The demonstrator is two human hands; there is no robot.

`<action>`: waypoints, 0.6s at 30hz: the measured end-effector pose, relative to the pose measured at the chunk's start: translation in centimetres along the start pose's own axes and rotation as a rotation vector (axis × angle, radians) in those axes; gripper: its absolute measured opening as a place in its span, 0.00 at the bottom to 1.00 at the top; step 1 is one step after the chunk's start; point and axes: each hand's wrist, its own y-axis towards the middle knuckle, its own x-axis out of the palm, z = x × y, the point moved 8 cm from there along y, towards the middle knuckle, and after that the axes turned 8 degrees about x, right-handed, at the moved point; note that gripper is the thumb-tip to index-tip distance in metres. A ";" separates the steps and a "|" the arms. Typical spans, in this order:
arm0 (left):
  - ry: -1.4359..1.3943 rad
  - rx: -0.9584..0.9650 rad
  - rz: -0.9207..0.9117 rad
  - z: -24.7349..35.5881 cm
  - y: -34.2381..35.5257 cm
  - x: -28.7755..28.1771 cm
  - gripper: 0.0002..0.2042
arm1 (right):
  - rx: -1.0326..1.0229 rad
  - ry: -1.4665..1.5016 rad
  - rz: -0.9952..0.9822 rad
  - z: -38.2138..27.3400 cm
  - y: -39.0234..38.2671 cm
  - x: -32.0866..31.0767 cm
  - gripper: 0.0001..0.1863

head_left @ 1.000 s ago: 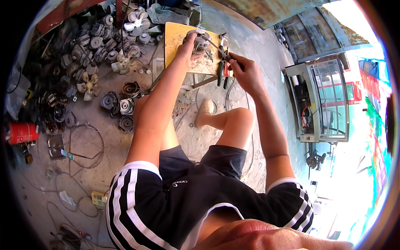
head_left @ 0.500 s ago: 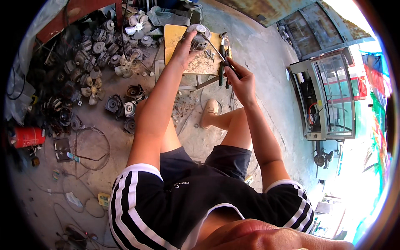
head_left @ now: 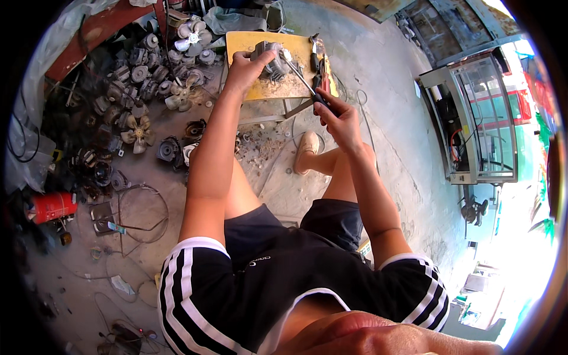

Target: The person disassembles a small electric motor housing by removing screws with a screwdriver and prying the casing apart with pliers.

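Note:
A small grey electric motor (head_left: 273,71) rests on the yellow tabletop (head_left: 245,40), its shaft side turned to the right. My left hand (head_left: 245,70) is closed on the motor from the left, thumb along its top. My right hand (head_left: 340,118) grips a screwdriver (head_left: 300,75) by its dark handle. The screwdriver's long shaft slants up to the left, its tip at the motor's right face; whether it touches, I cannot tell. Dark-handled tools (head_left: 316,59) lie by the table's right side, close to the screwdriver.
Several motors (head_left: 140,73) and fan blades (head_left: 138,134) are heaped on the floor to the left. A red cylinder (head_left: 53,207) lies at far left, near a cable loop (head_left: 163,222). A glass-fronted cabinet (head_left: 482,121) stands right. My foot (head_left: 307,151) is below the table.
The motor has been tipped, so its round face now points right rather than up. My right hand and the screwdriver have come slightly lower. The whole view has also shifted a little.

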 end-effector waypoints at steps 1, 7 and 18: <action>0.073 0.019 0.002 0.4 -0.5 -0.1 0.47 | 0.028 0.007 0.003 0.7 -0.2 0.3 0.22; 0.575 0.139 0.044 0.7 -1.4 -1.1 0.50 | 0.129 0.125 -0.021 4.0 -1.4 2.9 0.20; 1.015 0.446 -0.058 2.0 -1.3 2.5 0.36 | 0.199 0.235 -0.055 7.0 -1.1 3.9 0.20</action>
